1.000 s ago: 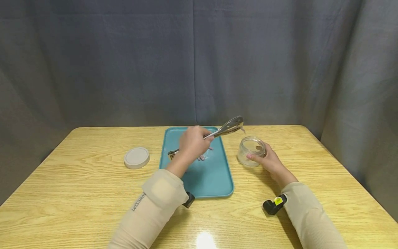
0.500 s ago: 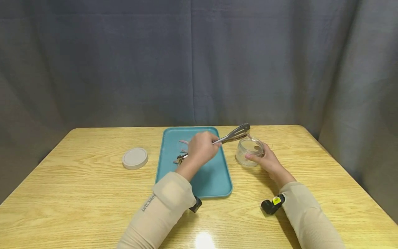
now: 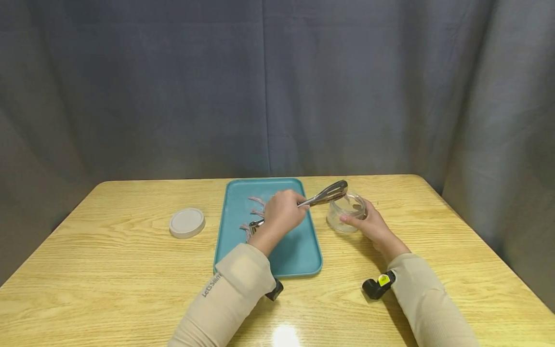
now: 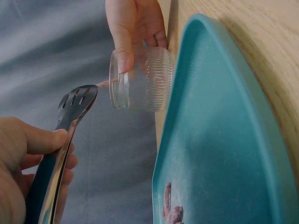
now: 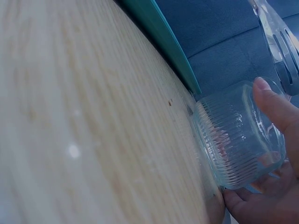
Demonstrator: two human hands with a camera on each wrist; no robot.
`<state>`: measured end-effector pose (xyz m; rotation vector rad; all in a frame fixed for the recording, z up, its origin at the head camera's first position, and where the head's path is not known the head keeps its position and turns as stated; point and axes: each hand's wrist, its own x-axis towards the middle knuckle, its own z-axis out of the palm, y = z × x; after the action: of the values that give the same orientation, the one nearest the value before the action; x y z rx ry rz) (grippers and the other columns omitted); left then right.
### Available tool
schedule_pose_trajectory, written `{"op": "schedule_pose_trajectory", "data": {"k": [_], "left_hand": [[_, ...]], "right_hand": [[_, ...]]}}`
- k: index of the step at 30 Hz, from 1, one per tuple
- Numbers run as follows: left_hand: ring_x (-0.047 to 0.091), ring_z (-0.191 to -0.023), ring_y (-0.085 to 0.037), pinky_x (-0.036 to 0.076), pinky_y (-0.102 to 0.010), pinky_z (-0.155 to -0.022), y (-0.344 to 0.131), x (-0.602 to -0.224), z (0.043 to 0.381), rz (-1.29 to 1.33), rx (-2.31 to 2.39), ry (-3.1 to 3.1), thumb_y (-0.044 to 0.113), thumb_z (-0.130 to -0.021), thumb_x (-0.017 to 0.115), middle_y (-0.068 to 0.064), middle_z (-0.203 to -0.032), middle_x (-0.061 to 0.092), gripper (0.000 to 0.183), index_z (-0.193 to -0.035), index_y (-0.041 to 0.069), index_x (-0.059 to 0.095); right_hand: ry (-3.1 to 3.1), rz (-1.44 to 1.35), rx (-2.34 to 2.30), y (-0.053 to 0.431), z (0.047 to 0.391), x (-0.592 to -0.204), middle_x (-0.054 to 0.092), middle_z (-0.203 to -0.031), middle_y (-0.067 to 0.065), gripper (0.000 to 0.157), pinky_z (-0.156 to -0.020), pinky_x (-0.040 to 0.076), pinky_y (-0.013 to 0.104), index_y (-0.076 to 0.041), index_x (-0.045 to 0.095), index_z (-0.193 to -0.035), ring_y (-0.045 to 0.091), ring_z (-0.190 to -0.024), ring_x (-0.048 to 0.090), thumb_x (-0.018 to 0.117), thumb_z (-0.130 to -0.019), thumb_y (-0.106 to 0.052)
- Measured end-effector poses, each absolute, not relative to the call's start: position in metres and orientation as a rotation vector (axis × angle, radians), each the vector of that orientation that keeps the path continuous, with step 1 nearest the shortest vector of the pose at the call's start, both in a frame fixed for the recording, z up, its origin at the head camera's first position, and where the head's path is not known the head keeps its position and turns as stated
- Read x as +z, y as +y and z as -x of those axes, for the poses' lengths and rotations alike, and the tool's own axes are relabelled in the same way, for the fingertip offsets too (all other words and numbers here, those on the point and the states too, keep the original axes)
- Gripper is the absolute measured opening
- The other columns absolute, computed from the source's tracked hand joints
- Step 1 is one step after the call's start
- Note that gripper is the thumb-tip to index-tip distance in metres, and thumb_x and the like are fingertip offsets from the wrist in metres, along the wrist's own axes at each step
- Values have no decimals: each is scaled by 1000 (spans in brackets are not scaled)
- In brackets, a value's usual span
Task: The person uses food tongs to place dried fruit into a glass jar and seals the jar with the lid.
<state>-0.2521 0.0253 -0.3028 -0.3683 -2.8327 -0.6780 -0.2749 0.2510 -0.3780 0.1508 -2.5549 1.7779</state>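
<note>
My left hand (image 3: pixel 284 212) grips metal tongs (image 3: pixel 326 195) with slotted heads above the tray's right side. From the tong tips a thin pinkish strip (image 4: pixel 103 84) reaches into the mouth of a clear ribbed glass jar (image 3: pixel 338 219). My right hand (image 3: pixel 376 229) holds that jar from its right side, thumb in front; the jar stands on the table. Through the glass a pinkish patch (image 5: pixel 220 142) shows in the right wrist view; what it is, I cannot tell. Several pinkish strips (image 3: pixel 257 213) lie on the blue tray (image 3: pixel 299 258), partly hidden by my left hand and the tongs.
A round white lid (image 3: pixel 187 222) lies on the wooden table (image 3: pixel 130 270) left of the tray. Behind the table hangs a grey curtain (image 3: pixel 182 96). The jar stands just right of the tray's rim.
My left hand has moved right and lowered the tongs, so the hanging strip has gone from above the jar into its mouth. More strips on the tray now show. The right hand still holds the jar.
</note>
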Motion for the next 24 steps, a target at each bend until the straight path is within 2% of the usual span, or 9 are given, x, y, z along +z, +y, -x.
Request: {"op": "schedule_pose_trajectory", "data": {"k": [8, 17, 24], "left_hand": [[55, -66, -14, 37, -28, -45, 29, -306, 252, 353, -638, -2856, 33, -80, 60, 7, -86, 63, 18, -95, 27, 69], [55, -63, -14, 37, -27, -43, 31, -309, 250, 376, -666, -2848, 32, -80, 60, 5, -89, 63, 21, -97, 24, 68], [54, -60, -13, 36, -26, -43, 28, -309, 250, 406, -674, -2830, 32, -80, 61, 5, -87, 63, 21, -97, 23, 68]], "right_hand": [[-2569, -149, 1731, 250, 273, -377, 26, -130, 27, 92, -94, 19, 48, 2, 13, -135, 39, -117, 26, 70, -71, -32], [-2550, -152, 1773, 248, 270, -373, 27, -129, 27, 87, -95, 19, 47, 1, 13, -136, 38, -117, 26, 69, -74, -23], [-2564, -138, 1762, 248, 272, -374, 26, -130, 27, 87, -95, 19, 46, 1, 12, -136, 38, -118, 26, 68, -74, -24]]}}
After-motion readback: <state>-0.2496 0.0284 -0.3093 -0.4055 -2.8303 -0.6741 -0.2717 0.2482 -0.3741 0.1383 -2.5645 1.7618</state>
